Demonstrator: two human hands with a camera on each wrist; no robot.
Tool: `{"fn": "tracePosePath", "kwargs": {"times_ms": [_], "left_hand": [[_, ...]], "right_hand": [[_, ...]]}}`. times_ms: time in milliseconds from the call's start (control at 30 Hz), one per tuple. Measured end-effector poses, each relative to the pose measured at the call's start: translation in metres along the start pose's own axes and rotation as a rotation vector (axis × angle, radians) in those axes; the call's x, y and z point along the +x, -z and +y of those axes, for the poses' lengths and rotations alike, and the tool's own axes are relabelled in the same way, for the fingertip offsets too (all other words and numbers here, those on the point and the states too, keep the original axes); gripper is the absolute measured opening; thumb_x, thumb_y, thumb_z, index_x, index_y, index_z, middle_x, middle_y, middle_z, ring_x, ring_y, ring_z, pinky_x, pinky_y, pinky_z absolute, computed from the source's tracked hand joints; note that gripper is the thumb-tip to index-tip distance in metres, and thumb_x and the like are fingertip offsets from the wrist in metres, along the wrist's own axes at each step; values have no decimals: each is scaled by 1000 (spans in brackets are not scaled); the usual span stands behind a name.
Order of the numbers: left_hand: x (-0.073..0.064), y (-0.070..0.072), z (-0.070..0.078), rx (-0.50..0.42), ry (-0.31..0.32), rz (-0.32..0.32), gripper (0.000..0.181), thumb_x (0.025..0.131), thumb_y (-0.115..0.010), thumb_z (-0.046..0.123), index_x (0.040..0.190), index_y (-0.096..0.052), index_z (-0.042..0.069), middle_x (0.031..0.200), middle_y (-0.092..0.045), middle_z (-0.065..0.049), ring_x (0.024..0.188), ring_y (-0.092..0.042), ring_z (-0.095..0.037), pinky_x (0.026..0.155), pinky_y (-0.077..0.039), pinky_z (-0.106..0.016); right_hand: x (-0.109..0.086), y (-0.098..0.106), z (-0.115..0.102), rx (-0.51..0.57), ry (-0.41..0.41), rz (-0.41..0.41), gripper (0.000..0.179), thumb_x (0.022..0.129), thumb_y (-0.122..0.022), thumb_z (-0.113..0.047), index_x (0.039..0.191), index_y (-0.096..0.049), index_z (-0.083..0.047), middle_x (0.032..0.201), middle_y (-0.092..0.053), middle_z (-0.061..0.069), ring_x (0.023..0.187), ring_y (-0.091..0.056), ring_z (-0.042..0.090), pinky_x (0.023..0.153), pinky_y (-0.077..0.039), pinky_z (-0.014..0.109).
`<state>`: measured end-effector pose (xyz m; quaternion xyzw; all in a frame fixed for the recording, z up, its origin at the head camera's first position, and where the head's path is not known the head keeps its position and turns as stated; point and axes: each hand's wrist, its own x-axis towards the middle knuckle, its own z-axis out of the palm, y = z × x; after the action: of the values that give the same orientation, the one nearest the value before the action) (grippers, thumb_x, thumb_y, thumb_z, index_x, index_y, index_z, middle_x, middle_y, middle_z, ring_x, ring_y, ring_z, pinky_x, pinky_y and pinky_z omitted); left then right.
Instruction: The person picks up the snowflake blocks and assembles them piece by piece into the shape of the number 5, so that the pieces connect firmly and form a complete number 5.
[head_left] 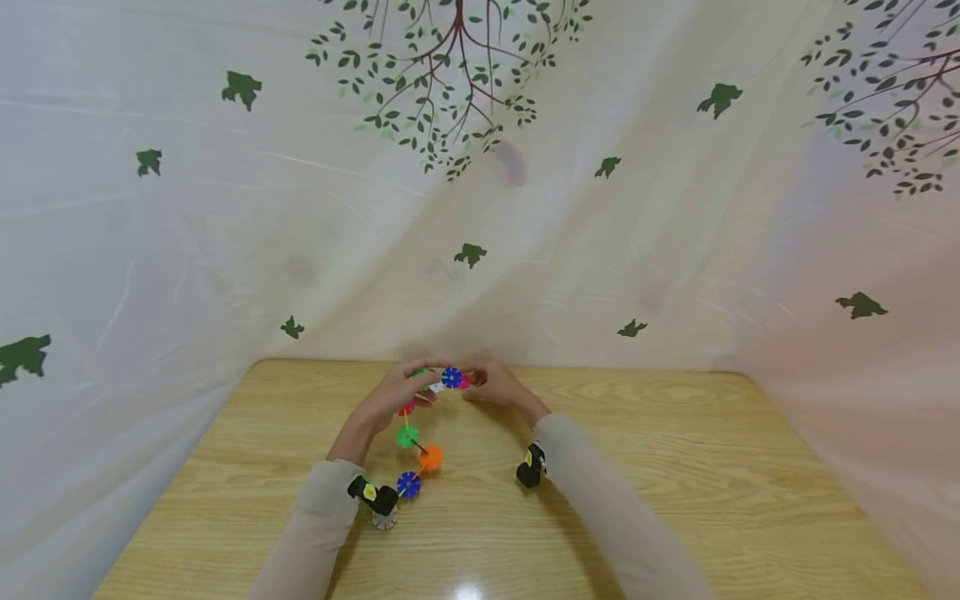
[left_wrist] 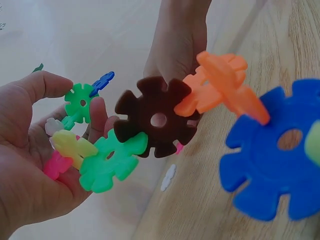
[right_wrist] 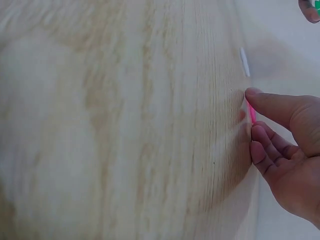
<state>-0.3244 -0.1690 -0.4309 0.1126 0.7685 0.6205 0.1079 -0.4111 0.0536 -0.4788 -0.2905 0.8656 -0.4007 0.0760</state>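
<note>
My left hand (head_left: 390,393) holds a chain of slotted plastic snowflake discs by its far end. In the left wrist view its fingers lie around a green disc (left_wrist: 78,103) with a small blue disc (left_wrist: 102,83) fixed on it. From the hand the chain runs through pink (left_wrist: 57,165), yellow (left_wrist: 74,148), green (left_wrist: 111,161), brown (left_wrist: 158,118) and orange (left_wrist: 220,82) discs to a large blue disc (left_wrist: 260,170). My right hand (right_wrist: 295,145) has its thumb and fingertips at either side of a loose pink disc (right_wrist: 251,112), low at the tabletop.
Close to the right hand a loose white disc (right_wrist: 244,62) lies on the wooden table (head_left: 675,467). The chain's near end, a pale disc (head_left: 385,520), hangs beside the left sleeve. A pale curtain (head_left: 360,208) with leaf prints rises behind the table's far edge.
</note>
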Motion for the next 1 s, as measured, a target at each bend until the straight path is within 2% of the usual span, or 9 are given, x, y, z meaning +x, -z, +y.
{"fn": "tracePosePath", "kwargs": {"times_ms": [200,300,400,567,700,833,933,1000], "left_hand": [[0,-2,0,-9,-5,14,40,106,-54,24,143,-59,8,132,-57,-13,91,-60,-28,89,-57,-45],[1,-2,-2,-1,-14,16,41,106,-55,24,143,-59,8,137,-56,-13,97,-57,-29,85,-56,-37],[2,-2,-4,6,-19,18,42,105,-56,28,142,-59,9,140,-55,-12,103,-54,-30,82,-54,-35],[0,-3,-5,25,-10,33,43,102,-62,34,140,-62,13,144,-55,-8,88,-52,-24,79,-47,-36],[0,-4,-6,35,-11,42,45,100,-66,34,140,-63,13,145,-55,-10,80,-51,-21,73,-46,-33],[1,-5,-6,21,-6,61,41,101,-65,33,138,-65,14,130,-60,-9,70,-47,-16,67,-46,-29],[2,-8,-7,-2,-9,82,37,101,-65,31,134,-66,14,115,-59,-10,74,-51,-18,71,-50,-31],[4,-10,-8,-15,-12,94,37,102,-64,30,134,-65,13,114,-60,-11,84,-59,-23,78,-55,-35]], "right_hand": [[2,0,-1,-29,26,-15,44,88,-77,-3,128,-65,9,92,-68,22,75,-56,16,63,-44,18],[1,-1,-2,-44,22,-17,39,88,-77,-3,125,-68,6,92,-68,20,77,-56,16,65,-44,18],[0,-1,-3,-61,25,-13,30,88,-77,-3,116,-71,5,92,-68,18,80,-56,14,69,-45,18],[-3,0,-4,-67,55,-30,18,87,-76,-1,103,-71,6,90,-68,16,80,-57,14,72,-48,21],[-6,1,-4,-53,41,-54,18,84,-79,-1,98,-70,5,89,-67,14,79,-56,11,73,-48,21],[-12,3,-4,-1,16,-75,22,80,-80,2,99,-68,5,91,-68,14,80,-58,12,74,-51,21],[-17,4,-4,33,1,-84,24,80,-80,4,100,-67,5,94,-68,15,83,-59,14,76,-52,22],[-20,5,-3,48,-4,-83,24,81,-80,4,101,-67,5,95,-69,15,84,-61,14,77,-53,23]]}}
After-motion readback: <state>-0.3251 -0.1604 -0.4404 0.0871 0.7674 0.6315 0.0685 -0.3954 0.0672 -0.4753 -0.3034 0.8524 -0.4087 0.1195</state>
